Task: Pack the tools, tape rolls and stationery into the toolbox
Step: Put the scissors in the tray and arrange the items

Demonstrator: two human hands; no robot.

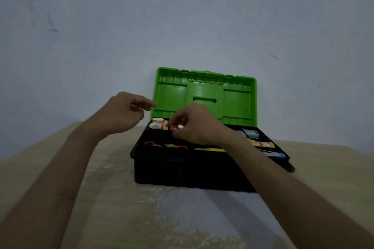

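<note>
The right grip (194, 125) is curled over the back-left pocket of the toolbox (182, 170), fingertips pinching a small orange piece (173, 127) just above the tray. The left grip (121, 113) hangs beside the raised green lid (204, 95), loosely curled and holding nothing. In this dim light I cannot tell what the orange piece is. The right forearm hides the tray's middle. The toolbox sits on the worktop (101, 188).
</note>
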